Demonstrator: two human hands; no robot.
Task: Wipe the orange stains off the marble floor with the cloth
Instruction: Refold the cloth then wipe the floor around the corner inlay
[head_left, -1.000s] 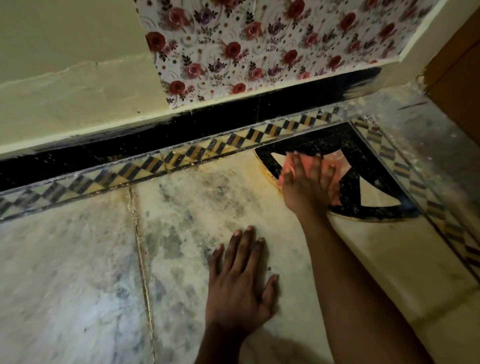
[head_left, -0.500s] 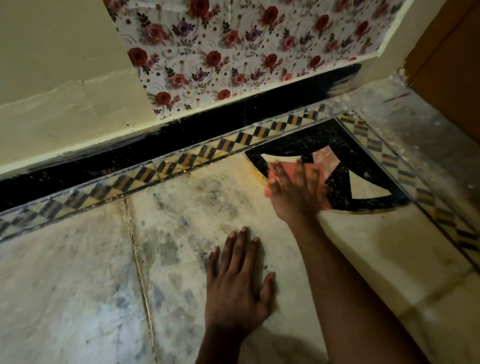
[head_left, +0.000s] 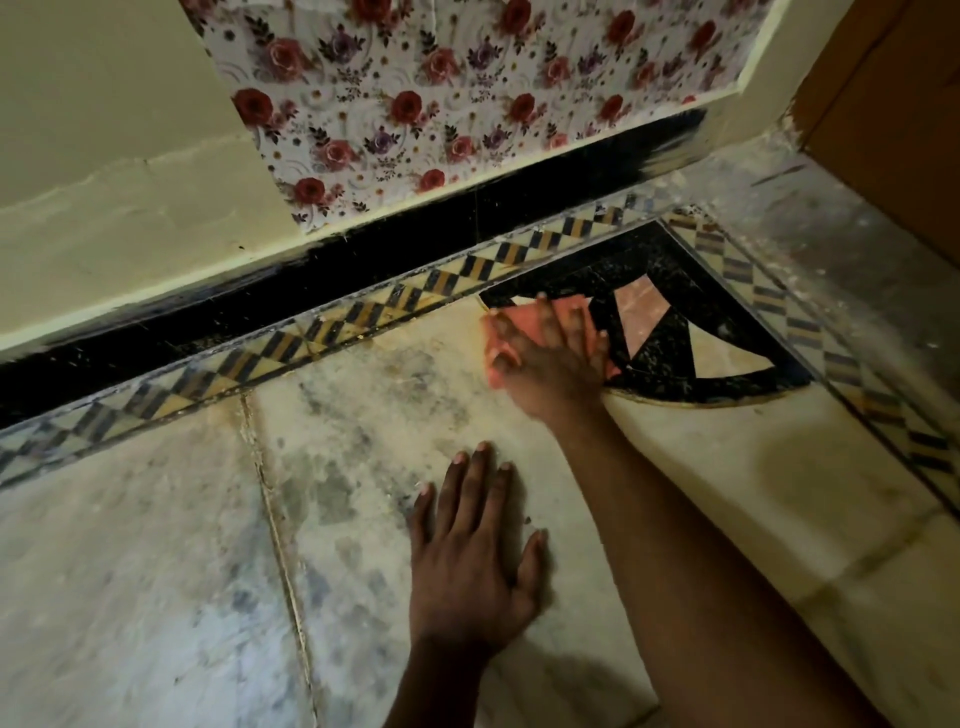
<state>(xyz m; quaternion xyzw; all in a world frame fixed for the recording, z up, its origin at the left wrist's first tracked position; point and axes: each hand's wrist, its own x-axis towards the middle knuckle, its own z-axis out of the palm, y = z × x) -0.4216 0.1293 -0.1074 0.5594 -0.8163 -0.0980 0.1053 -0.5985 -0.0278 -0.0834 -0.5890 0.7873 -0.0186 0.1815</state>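
My right hand (head_left: 553, 358) presses flat on a pink-orange cloth (head_left: 496, 340) at the left tip of the black fan-shaped inlay (head_left: 670, 332). The cloth shows around my fingers and past the hand's left side; most of it is hidden under the palm. Orange staining (head_left: 467, 312) tints the pale marble floor (head_left: 363, 447) just left of the cloth, along the patterned border. My left hand (head_left: 475, 556) lies flat on the marble nearer to me, fingers spread, holding nothing.
A checkered black-and-yellow border strip (head_left: 363, 317) runs along a black skirting (head_left: 311, 280) below a cream wall with floral paper (head_left: 441, 98). A second border strip (head_left: 841, 353) runs down the right. A brown wooden panel (head_left: 893, 93) stands at far right. A floor joint (head_left: 280, 545) crosses the marble.
My right hand has slid the cloth leftward, from over the inlay's pale and pink wedges to its left tip. The left hand has stayed planted.
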